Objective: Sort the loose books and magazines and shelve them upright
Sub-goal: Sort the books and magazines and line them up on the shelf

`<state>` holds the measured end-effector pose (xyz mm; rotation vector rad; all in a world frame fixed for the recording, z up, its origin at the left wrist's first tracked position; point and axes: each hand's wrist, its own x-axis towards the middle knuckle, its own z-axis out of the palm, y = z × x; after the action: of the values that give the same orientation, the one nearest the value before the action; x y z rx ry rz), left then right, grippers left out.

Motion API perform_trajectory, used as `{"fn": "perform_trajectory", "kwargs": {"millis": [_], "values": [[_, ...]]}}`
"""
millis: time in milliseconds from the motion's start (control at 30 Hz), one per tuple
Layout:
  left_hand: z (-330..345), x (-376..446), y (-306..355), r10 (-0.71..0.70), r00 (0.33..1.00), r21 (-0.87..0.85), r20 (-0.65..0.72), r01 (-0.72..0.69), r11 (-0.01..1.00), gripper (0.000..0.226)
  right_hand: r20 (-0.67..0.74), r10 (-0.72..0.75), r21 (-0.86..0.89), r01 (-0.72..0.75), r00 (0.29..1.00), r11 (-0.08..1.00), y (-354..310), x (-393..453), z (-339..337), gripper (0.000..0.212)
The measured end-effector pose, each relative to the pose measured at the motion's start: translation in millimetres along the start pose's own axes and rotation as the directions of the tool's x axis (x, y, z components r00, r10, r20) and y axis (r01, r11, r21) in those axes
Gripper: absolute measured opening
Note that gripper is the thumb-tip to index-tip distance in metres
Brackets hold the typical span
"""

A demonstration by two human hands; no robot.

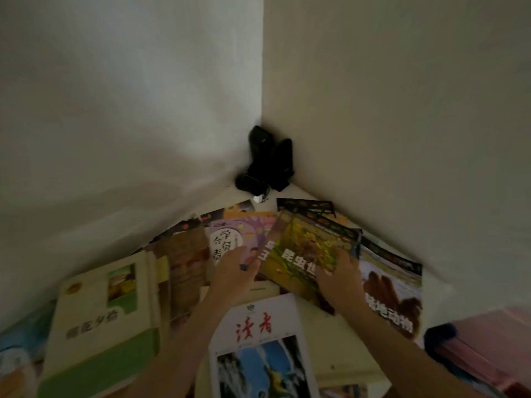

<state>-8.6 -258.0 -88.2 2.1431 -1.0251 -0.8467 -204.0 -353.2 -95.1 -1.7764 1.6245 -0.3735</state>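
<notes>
While both hands grip the insect book [304, 254], left hand [235, 271] at its left edge, right hand [340, 278] at its near-right edge, it tilts over scattered books.

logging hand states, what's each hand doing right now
Left hand: grips the left edge of the insect book.
Right hand: grips the same book's right side, fingers curled over it.

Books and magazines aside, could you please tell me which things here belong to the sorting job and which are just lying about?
Job: insect book held by both hands, camel book, green book, white magazine.
Lying about: black speakers in the corner, pink item.
</notes>
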Motion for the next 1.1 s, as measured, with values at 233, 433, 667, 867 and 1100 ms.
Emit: {"fn": "perform_trajectory", "kwargs": {"millis": [233,433,667,867,1100], "values": [[40.7,55.2,46.6,-0.145,0.982,0.125,0.12,0.13,0.984,0.048,0.181,0.085,0.092,-0.103,0.98,0.99,56.1,12.4,-23.0,0.04],[42.4,41.8,58.5,0.001,0.971,-0.03,0.24,0.006,1.0,0.015,0.129,0.152,0.193,-0.175,0.98,0.965,47.2,14.0,-22.5,0.066],[-47.2,-6.3,20.8,-0.058,0.998,-0.46,0.0,0.051,0.886,0.011,0.21,0.067,0.504,-0.167,0.975,0.848,-37.0,8.4,7.2,0.036],[-142.0,-79.7,-53.1,-0.222,0.944,-0.591,-0.243,0.038,0.806,0.01,0.386,-0.179,0.47,-0.026,0.905,0.882,-147.1,-46.2,71.9,0.033],[-178.1,-140.7,-152.4,-0.455,0.833,-0.352,-0.315,0.342,0.871,0.022,0.521,-0.355,0.275,0.242,0.776,0.931,-177.8,-100.7,159.1,0.032]]}}
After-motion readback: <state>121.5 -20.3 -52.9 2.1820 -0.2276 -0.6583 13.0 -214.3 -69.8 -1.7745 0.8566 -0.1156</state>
